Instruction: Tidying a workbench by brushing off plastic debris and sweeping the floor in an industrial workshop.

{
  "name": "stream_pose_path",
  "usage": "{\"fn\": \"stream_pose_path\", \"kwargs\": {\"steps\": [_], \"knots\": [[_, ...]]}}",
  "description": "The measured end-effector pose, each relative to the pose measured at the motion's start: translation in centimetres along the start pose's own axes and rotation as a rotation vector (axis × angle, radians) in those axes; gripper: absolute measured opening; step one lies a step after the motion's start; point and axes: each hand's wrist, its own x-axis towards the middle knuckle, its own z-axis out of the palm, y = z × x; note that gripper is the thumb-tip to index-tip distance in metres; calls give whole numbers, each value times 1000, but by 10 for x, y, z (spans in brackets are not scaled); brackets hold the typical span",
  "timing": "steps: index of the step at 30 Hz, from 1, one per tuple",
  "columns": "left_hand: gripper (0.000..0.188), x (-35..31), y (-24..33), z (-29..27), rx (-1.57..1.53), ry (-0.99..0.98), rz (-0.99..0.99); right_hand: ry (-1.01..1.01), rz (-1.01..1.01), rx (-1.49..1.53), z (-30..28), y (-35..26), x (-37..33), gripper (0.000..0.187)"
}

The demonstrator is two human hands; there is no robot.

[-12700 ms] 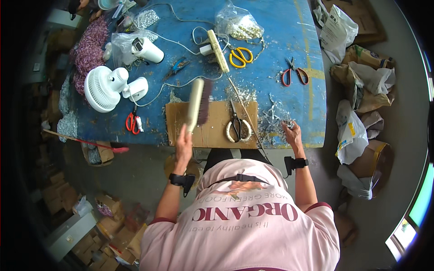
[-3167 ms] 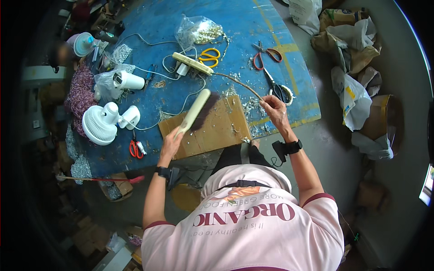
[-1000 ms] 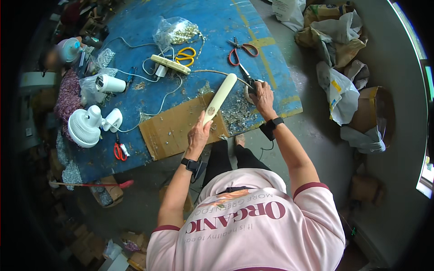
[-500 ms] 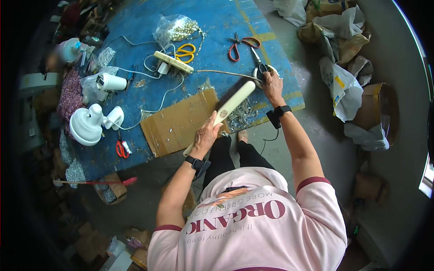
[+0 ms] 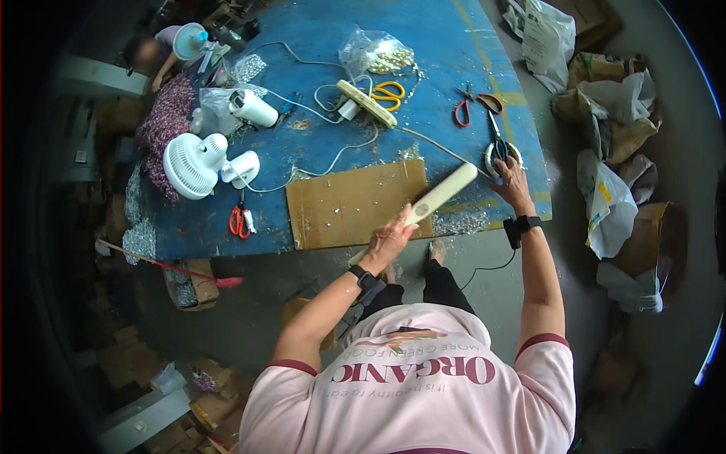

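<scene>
My left hand [image 5: 389, 240] is wrapped around a long cream-coloured bar with a rounded end [image 5: 450, 191]. An oval mark shows on its upper face; its underside is hidden, and I cannot tell its exact kind. The bar slants over the cardboard sheet's edge toward my right hand. My right hand [image 5: 512, 185] has its fingers curled at the handles of black-handled scissors [image 5: 497, 146], whose blades point away from me. The scissors lie over a pale ring [image 5: 516, 153], perhaps a roll of tape. A flat cardboard sheet [image 5: 348, 200] lies at the blue table's near edge.
Red-handled snips [image 5: 476, 106], yellow-handled scissors [image 5: 389, 95], a power strip [image 5: 367, 104] and a bag of beads [image 5: 378, 53] lie farther back. A white fan [image 5: 193, 166] and red-handled scissors [image 5: 240, 221] are left. Bags [image 5: 609, 200] stand right. Another person's arm [image 5: 162, 72] shows far left.
The whole view has shifted, so the table and both hands appear farther right. My left hand still grips the bar, and my right hand stays at the black-handled scissors.
</scene>
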Motion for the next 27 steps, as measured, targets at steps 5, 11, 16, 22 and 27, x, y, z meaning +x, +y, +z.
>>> {"fn": "stream_pose_path", "kwargs": {"steps": [5, 11, 16, 22, 27], "knots": [[48, -34, -14, 9, -66, 37, 118, 101, 3, -49, 19, -33, -15, 15], [48, -64, -19, -17, -250, 75, -24, 153, 73, 47, 35, -43, -25, 8], [47, -82, -35, -34, -228, 46, -41, 144, 94, 101, 46, -63, -17, 7], [46, -99, -43, -44, -217, 73, -57, 199, 214, 97, 65, -64, -24, 7], [46, -134, -58, -46, -239, 64, -109, 209, 253, 116, 65, -71, -35, 9]]}}
